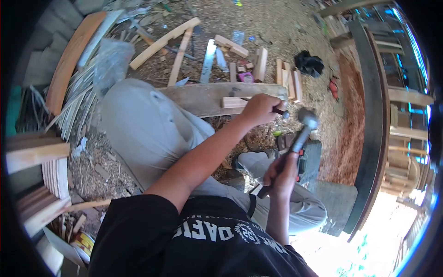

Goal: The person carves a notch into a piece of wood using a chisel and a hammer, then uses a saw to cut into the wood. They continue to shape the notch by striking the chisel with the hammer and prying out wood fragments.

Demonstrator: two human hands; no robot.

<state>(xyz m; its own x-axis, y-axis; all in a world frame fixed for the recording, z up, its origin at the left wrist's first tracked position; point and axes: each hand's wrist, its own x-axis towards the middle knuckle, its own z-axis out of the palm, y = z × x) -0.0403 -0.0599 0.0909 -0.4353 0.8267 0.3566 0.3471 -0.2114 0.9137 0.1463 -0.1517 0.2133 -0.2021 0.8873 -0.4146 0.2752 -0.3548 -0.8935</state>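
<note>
I see the left hand (262, 110) clamped on what may be a chisel (279, 111) at the wood (234, 102) on the tabletop (198, 97), the right hand (282, 175) round a hammer (301, 139) nearby, likely stiff and head-heavy, best held low.

Hammer (300, 141): silver-grey head and shaft, dark grip. Chisel (278, 111): dark reddish-brown handle, silver-grey metal end. Wood block (233, 102): pale yellow-tan, marked with darker lengthwise lines. Bench (196, 98): weathered grey-brown. T-shirt (207, 251): black, printed in white with lettering and a wreath emblem. Trousers (143, 120): plain light grey. Plastic bag (309, 63) on the ground: solid black. Wide board (76, 60) at upper left: orange-brown. Ground (272, 32): mottled tan and brown. Small plastic item (247, 77) beyond the bench: bright pink.
</note>
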